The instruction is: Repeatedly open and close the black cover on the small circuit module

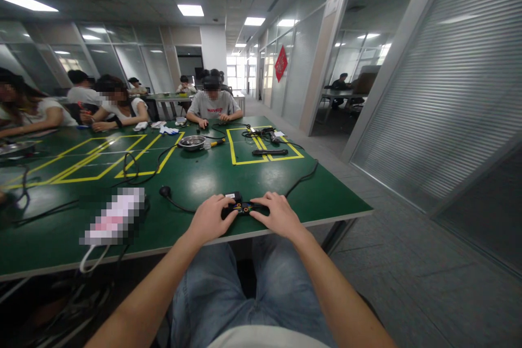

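Near the front edge of the green table (196, 176), a small black corded electrical part (243, 208) with orange rings and bits of blue lies between my hands. My left hand (210, 217) grips its left side between thumb and fingers. From the right, my right hand (280, 216) holds the other end, thumb below and fingers above. Just behind it sits a black block with a white label (232, 194). A black cable runs left from my left hand to a plug (164, 191). Another cable (302, 178) leads away from my right hand. My fingers hide some of the part.
Yellow tape (233, 152) marks rectangles, with a long black bar (269, 152) and tangled cables (259, 132) inside one. Beyond my hands are a metal bowl (192, 143) and a yellow-handled brush (216, 143). A blurred-out pink item (116, 215) is at left. Other people sit around the table.
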Tool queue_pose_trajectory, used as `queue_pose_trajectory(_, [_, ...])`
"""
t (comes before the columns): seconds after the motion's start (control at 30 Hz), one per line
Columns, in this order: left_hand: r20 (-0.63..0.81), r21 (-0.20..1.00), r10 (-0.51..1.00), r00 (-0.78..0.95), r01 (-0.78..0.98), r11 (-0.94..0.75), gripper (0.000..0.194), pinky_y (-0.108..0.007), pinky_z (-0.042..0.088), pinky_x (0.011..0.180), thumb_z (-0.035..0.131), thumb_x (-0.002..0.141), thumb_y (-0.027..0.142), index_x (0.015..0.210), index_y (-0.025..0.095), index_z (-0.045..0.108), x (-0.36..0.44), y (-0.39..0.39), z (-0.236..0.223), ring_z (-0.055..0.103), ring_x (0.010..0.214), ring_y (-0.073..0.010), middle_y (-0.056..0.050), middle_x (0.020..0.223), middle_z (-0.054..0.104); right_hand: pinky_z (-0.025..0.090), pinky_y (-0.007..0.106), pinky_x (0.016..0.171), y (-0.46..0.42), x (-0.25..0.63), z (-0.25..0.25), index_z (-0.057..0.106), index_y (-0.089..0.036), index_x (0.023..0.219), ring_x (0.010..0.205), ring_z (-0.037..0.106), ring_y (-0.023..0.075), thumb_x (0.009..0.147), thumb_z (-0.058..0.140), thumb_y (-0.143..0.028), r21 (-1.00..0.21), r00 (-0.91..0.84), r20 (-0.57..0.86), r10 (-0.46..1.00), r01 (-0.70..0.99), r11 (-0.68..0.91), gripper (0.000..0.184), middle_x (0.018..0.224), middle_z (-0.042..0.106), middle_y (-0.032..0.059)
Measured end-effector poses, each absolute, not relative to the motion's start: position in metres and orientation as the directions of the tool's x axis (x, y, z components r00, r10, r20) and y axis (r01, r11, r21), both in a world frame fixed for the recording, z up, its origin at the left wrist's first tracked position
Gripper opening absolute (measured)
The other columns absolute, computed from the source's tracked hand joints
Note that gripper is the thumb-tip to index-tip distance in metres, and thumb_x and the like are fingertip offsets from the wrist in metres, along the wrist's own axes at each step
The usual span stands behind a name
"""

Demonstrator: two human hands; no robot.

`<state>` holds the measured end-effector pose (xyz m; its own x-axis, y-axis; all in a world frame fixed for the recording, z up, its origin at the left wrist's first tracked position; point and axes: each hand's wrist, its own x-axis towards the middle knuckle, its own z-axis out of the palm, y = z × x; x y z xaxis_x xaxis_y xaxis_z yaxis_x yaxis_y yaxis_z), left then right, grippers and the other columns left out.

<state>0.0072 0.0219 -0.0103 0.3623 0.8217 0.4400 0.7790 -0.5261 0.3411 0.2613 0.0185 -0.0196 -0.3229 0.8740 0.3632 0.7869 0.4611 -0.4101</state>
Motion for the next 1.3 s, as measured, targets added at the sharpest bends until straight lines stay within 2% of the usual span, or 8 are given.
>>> queue_pose_trajectory(0.27, [0.373, 0.354, 0.837, 0.399, 0.773, -0.526, 0.026, -0.036, 0.060, 0.086, 0.076, 0.097, 0.044, 0.113, 0.026, 0.083, 0.0089, 0.0224, -0.0099, 0.079, 0.099, -0.0293, -0.008, 0.109, 0.083, 0.049, 0.038, 0.093, 0.0190, 0.2625, -0.0204, 0.084, -0.032, 0.124, 0.103, 0.070, 0.0253, 0.096, 0.086, -0.039, -0.443, -0.308, 0.356, 0.882, 0.776, 0.449, 0.029, 0.104, 0.071, 0.0045])
queue_pose_trajectory(0.43, [0.409, 0.381, 0.827, 0.387, 0.751, -0.540, 0.035, -0.033, 0.059, 0.083, 0.069, 0.098, 0.036, 0.131, 0.025, 0.076, 0.0055, 0.0197, -0.0080, 0.077, 0.090, -0.0243, -0.006, 0.104, 0.081, 0.047, 0.038, 0.093, 0.0184, 0.2640, -0.0208, 0.078, -0.029, 0.126, 0.102, 0.069, 0.0245, 0.099, 0.080, -0.037, -0.467, -0.295, 0.399, 0.869, 0.750, 0.469, 0.029, 0.104, 0.070, 0.0036])
queue_pose_trajectory(0.5, [0.428, 0.391, 0.823, 0.373, 0.745, -0.541, 0.029, -0.033, 0.058, 0.082, 0.062, 0.098, 0.027, 0.123, 0.023, 0.076, 0.0038, 0.0197, -0.0072, 0.075, 0.084, -0.0228, -0.004, 0.096, 0.079, 0.047, 0.037, 0.091, 0.0186, 0.2653, -0.0209, 0.077, -0.026, 0.120, 0.097, 0.069, 0.0228, 0.103, 0.073, -0.031, -0.483, -0.285, 0.413, 0.865, 0.737, 0.473, 0.019, 0.101, 0.070, 0.0029])
queue_pose_trajectory(0.57, [0.440, 0.395, 0.822, 0.362, 0.744, -0.540, 0.021, -0.034, 0.057, 0.080, 0.058, 0.095, 0.020, 0.106, 0.022, 0.077, 0.0025, 0.0207, -0.0069, 0.073, 0.082, -0.0229, -0.005, 0.091, 0.077, 0.047, 0.036, 0.090, 0.0193, 0.2666, -0.0214, 0.075, -0.025, 0.109, 0.094, 0.068, 0.0219, 0.104, 0.068, -0.025, -0.496, -0.280, 0.421, 0.863, 0.725, 0.478, 0.009, 0.100, 0.069, 0.0026])
queue_pose_trajectory(0.67, [0.447, 0.395, 0.822, 0.353, 0.747, -0.535, 0.017, -0.034, 0.054, 0.076, 0.059, 0.091, 0.016, 0.090, 0.022, 0.075, 0.0018, 0.0227, -0.0073, 0.072, 0.079, -0.0234, -0.005, 0.085, 0.075, 0.046, 0.035, 0.090, 0.0214, 0.2678, -0.0229, 0.072, -0.024, 0.096, 0.095, 0.067, 0.0219, 0.102, 0.067, -0.022, -0.510, -0.277, 0.425, 0.862, 0.713, 0.481, 0.008, 0.102, 0.070, 0.0029])
queue_pose_trajectory(0.93, [0.438, 0.404, 0.828, 0.350, 0.746, -0.529, 0.015, -0.033, 0.052, 0.074, 0.062, 0.090, 0.015, 0.087, 0.023, 0.075, 0.0025, 0.0248, -0.0069, 0.072, 0.080, -0.0238, -0.004, 0.085, 0.076, 0.045, 0.034, 0.086, 0.0252, 0.2677, -0.0247, 0.069, -0.024, 0.086, 0.084, 0.065, 0.0197, 0.099, 0.068, -0.019, -0.533, -0.266, 0.409, 0.873, 0.706, 0.466, 0.014, 0.094, 0.069, 0.0007])
queue_pose_trajectory(1.1, [0.452, 0.403, 0.810, 0.372, 0.725, -0.558, 0.015, -0.034, 0.054, 0.078, 0.061, 0.096, 0.021, 0.091, 0.022, 0.075, 0.0029, 0.0224, -0.0047, 0.072, 0.085, -0.0240, -0.005, 0.093, 0.076, 0.044, 0.033, 0.085, 0.0250, 0.2678, -0.0239, 0.071, -0.023, 0.091, 0.088, 0.067, 0.0203, 0.101, 0.065, -0.018, -0.535, -0.262, 0.415, 0.872, 0.705, 0.466, 0.013, 0.095, 0.070, 0.0013])
queue_pose_trajectory(1.3, [0.446, 0.377, 0.792, 0.417, 0.715, -0.589, 0.016, -0.038, 0.055, 0.086, 0.062, 0.092, 0.016, 0.095, 0.023, 0.076, 0.0026, 0.0205, -0.0040, 0.073, 0.092, -0.0257, -0.006, 0.101, 0.077, 0.042, 0.034, 0.085, 0.0246, 0.2676, -0.0231, 0.070, -0.023, 0.089, 0.089, 0.067, 0.0206, 0.100, 0.062, -0.015, -0.511, -0.268, 0.418, 0.868, 0.721, 0.468, 0.016, 0.096, 0.072, 0.0016])
